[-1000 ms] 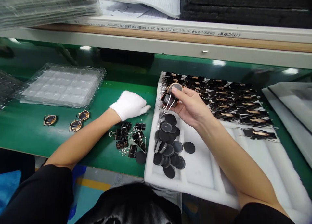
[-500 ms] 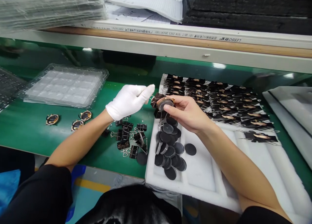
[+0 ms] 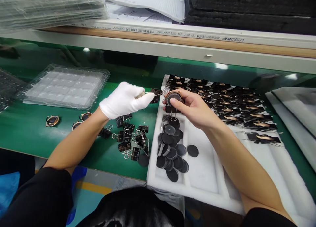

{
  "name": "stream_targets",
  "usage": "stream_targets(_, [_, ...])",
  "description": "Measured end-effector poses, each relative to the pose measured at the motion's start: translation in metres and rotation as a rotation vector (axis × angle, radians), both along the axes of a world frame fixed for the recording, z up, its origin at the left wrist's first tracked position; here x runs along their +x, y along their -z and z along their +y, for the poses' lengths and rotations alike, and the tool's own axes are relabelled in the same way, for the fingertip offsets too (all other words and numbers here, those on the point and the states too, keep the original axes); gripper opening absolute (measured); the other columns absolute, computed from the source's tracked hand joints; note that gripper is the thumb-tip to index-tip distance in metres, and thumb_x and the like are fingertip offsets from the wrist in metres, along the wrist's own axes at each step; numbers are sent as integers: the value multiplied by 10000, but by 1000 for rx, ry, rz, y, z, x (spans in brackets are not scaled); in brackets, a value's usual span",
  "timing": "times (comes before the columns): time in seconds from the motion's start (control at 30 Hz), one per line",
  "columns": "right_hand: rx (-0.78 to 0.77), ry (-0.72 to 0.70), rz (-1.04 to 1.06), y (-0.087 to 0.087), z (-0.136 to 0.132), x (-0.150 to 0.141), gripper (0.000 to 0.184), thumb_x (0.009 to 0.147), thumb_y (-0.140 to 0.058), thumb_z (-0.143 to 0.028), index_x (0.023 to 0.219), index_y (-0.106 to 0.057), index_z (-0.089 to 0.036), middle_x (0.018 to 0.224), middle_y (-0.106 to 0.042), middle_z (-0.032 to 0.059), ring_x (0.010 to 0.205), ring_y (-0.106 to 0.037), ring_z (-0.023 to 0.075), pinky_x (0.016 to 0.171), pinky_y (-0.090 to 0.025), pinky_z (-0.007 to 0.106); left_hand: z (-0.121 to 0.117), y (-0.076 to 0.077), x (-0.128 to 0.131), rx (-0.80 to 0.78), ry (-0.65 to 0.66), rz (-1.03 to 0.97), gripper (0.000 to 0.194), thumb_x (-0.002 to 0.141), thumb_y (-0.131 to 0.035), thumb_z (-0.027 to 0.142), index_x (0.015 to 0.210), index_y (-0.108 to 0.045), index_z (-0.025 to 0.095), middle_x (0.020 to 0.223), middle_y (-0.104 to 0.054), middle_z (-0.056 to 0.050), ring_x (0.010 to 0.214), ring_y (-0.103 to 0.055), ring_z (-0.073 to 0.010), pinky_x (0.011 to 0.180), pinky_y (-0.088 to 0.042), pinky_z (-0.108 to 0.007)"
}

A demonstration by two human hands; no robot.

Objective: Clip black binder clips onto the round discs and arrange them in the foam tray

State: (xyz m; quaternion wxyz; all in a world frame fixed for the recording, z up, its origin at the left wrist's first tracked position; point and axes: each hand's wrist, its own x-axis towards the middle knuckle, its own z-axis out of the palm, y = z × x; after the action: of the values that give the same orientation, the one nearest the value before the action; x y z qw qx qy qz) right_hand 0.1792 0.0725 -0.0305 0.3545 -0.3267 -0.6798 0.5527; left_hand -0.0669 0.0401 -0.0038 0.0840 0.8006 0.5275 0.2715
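Observation:
My left hand (image 3: 124, 100), in a white glove, pinches a black binder clip (image 3: 156, 94) by its wire handle. Just right of that clip, my bare right hand (image 3: 194, 108) grips a round gold-rimmed watch case (image 3: 174, 93), thumb pressed on the dark disc over its face. A second binder clip (image 3: 170, 109) is clamped on the case's lower edge, handles hanging down. Below lie a heap of black round discs (image 3: 170, 151) in the white foam tray (image 3: 202, 177) and several loose binder clips (image 3: 128, 133) on the green table (image 3: 93, 154).
Rows of clipped gold pieces (image 3: 227, 105) fill the tray's far part. Several gold-rimmed cases (image 3: 52, 121) lie at left, near a clear plastic blister tray (image 3: 66, 85). A shelf edge (image 3: 172, 52) crosses above the table. White foam sheets (image 3: 296, 105) stand at right.
My left hand has drawn back left with its binder clip, which is now apart from the watch case. My right hand has shifted slightly right, still holding the case.

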Motion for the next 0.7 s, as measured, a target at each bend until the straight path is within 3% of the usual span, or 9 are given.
stream_targets(0.17, [23, -143, -160, -11, 8, 14, 300, 713, -939, -406, 874, -796, -197, 826, -774, 43, 714, -677, 181, 640, -537, 313, -6, -5, 3, -33, 230, -8, 483, 925, -495, 394, 535, -284, 203, 522, -257, 47, 518, -239, -93, 541, -214, -310])
stream_targets(0.27, [70, -237, -233, -14, 9, 20, 269, 721, -927, -412, 867, -838, -205, 808, -785, 45, 689, -675, 192, 600, -519, 322, -8, -1, 8, -66, 315, 4, 471, 923, -515, 389, 548, -300, 202, 537, -249, 49, 521, -227, -96, 538, -216, -312])
stream_targets(0.5, [303, -290, -395, -18, 7, 26, 173, 821, -844, -423, 835, -851, -250, 821, -810, 14, 712, -703, 211, 621, -522, 336, -8, 6, 10, -141, 359, 48, 504, 926, -553, 401, 554, -278, 203, 551, -217, 50, 538, -194, -111, 536, -208, -326])
stream_targets(0.7, [367, -251, -395, -21, 4, 25, 187, 818, -835, -437, 809, -836, -251, 793, -798, 9, 703, -690, 211, 635, -510, 342, -9, 6, 13, -144, 376, 30, 507, 951, -534, 407, 551, -301, 200, 536, -263, 48, 520, -228, -103, 545, -227, -323])
